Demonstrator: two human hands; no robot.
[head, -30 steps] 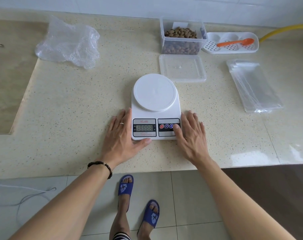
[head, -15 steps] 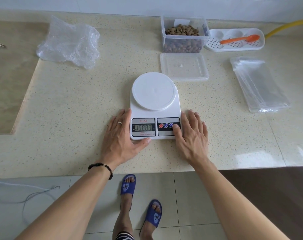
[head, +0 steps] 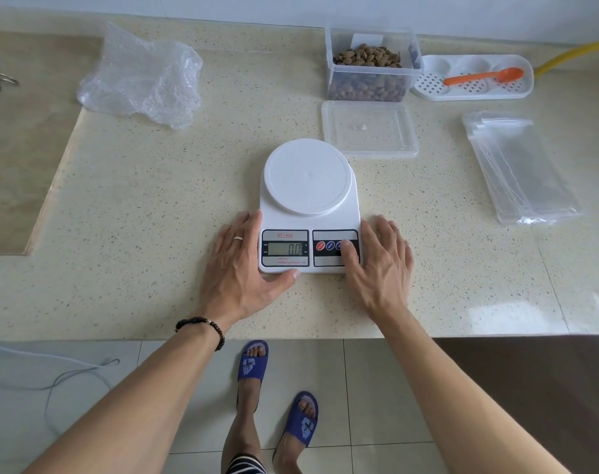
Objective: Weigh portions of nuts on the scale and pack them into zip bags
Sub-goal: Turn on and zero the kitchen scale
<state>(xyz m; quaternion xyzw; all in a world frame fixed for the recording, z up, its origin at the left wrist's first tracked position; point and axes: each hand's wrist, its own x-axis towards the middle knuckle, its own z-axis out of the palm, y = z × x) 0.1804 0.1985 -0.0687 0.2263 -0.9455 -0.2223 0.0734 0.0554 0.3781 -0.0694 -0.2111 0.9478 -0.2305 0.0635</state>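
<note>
The right hand lies flat beside the scale, fingers straight and together, its thumb reaching over onto the button panel and touching the rightmost of the three round buttons. The left hand is flat too, fingers straight along the scale's left edge, thumb stretched across the near edge below the display; a ring shows on one finger and a dark bead bracelet on the wrist. Neither hand grips anything.

The scale stands in the middle of the speckled counter, its round white platform bare, the display reading 0.0. Just beyond it to the right lies a clear lid, and beyond that a clear tub of nuts, open at the top. Right of the tub sits a white perforated tray with an orange spoon in it. A stack of clear zip bags lies well to the right of the scale. Far left, a crumpled sheet of bubble wrap rests on the counter.
</note>
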